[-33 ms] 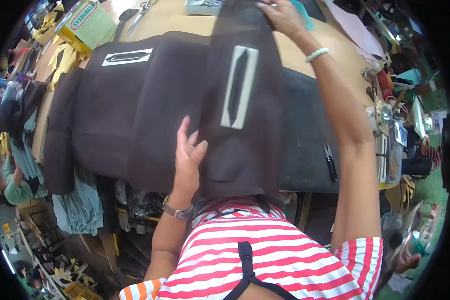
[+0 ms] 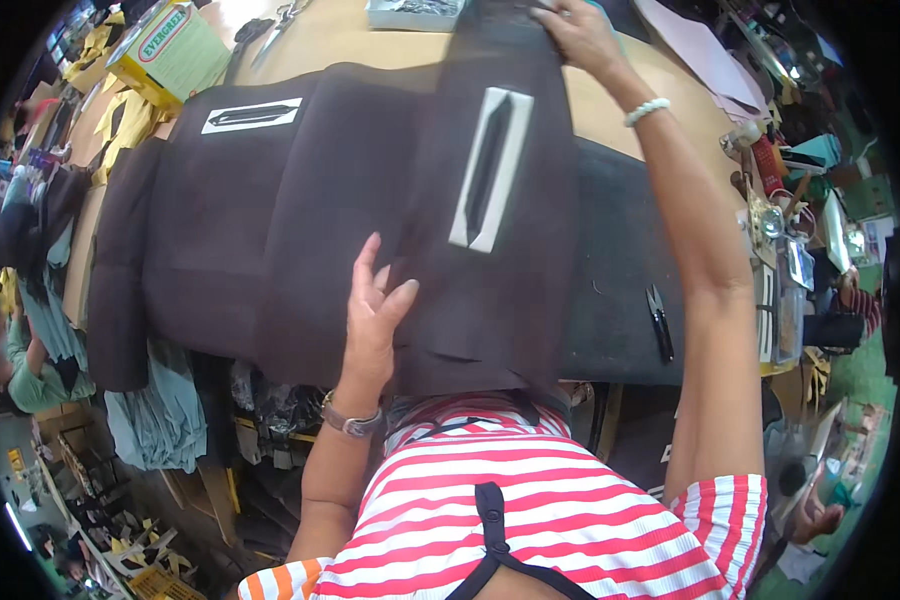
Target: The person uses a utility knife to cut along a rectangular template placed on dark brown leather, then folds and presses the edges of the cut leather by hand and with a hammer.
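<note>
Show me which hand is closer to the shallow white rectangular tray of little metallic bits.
Right. The bare right hand grips the dark brown fabric panel, right of the tray; the bare left hand is farther off, lower in the picture.

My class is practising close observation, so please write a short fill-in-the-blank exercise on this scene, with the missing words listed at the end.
1. The right hand grips the dark cloth, and a pale beaded ____ circles its wrist.
2. The snips lie on the dark mat, to the ____ of the dark cloth.
3. The front of the person's top has red and white ____.

Missing words: bracelet; right; stripes.
</note>
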`<action>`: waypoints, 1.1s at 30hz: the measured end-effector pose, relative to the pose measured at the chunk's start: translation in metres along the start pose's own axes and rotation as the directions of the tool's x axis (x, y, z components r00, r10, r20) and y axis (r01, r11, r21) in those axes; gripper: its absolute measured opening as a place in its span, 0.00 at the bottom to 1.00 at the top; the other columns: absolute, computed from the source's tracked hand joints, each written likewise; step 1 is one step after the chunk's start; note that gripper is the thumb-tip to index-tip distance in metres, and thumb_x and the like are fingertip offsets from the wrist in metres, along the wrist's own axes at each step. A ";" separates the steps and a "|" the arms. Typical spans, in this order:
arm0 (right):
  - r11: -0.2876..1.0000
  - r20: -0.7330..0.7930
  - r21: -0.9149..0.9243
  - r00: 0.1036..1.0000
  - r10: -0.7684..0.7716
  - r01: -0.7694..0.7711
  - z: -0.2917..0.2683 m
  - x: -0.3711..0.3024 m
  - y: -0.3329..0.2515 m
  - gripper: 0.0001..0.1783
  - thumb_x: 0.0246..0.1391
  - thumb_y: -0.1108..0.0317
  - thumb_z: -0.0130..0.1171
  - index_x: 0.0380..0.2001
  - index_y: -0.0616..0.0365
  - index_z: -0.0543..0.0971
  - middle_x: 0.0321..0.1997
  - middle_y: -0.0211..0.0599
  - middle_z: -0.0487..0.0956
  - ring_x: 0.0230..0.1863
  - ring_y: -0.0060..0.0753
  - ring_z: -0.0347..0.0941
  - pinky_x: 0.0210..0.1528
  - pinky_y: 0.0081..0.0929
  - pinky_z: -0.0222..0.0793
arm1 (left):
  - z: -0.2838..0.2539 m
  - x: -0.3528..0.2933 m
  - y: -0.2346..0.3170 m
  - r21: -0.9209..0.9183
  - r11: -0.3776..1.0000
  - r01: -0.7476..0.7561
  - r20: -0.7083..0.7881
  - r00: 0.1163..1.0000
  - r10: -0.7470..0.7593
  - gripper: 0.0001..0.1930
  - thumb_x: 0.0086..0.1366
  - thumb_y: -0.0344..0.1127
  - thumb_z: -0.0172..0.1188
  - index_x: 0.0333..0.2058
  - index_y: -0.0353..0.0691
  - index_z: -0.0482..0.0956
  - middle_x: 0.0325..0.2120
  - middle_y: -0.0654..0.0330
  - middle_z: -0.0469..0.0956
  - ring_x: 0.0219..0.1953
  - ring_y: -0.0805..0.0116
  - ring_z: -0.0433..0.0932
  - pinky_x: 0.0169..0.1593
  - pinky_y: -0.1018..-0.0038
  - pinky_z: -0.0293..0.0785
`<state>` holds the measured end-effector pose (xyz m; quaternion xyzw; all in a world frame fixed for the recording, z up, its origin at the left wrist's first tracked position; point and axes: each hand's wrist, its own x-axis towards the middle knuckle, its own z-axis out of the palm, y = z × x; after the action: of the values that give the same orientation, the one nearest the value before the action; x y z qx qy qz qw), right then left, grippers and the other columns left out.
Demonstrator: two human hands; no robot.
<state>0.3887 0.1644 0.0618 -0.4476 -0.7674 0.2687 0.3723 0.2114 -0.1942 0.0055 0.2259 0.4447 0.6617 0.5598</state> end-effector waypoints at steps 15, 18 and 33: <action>0.908 -0.305 -0.300 0.931 0.201 -0.294 -0.107 -0.285 0.018 0.09 0.55 0.67 0.58 0.32 0.63 0.75 0.17 0.42 0.72 0.19 0.29 0.69 0.24 0.29 0.63 | -0.007 0.036 0.028 0.579 0.701 -0.416 0.110 0.892 0.439 0.29 0.61 0.18 0.52 0.61 0.29 0.58 0.63 0.51 0.58 0.68 0.64 0.50 0.67 0.70 0.47; 0.892 -0.410 -0.328 0.898 0.162 -0.311 -0.088 -0.308 0.007 0.09 0.56 0.68 0.58 0.38 0.60 0.75 0.19 0.45 0.75 0.23 0.37 0.75 0.26 0.32 0.66 | -0.018 0.030 0.041 0.678 0.586 -0.444 0.134 0.858 0.496 0.22 0.61 0.18 0.53 0.56 0.32 0.70 0.53 0.52 0.72 0.59 0.65 0.67 0.61 0.73 0.60; 0.991 0.308 -0.128 0.951 0.010 0.031 -0.034 -0.272 -0.052 0.10 0.45 0.71 0.63 0.33 0.57 0.78 0.37 0.36 0.73 0.40 0.40 0.73 0.42 0.34 0.68 | 0.074 0.015 -0.019 0.781 0.121 -0.613 0.595 0.788 0.157 0.08 0.54 0.26 0.61 0.34 0.35 0.78 0.32 0.54 0.75 0.38 0.57 0.75 0.42 0.65 0.70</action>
<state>0.4784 -0.0978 0.0297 -0.4194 -0.8345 0.2822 0.2193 0.2769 -0.1552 0.0237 0.7462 0.5591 0.3155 0.1762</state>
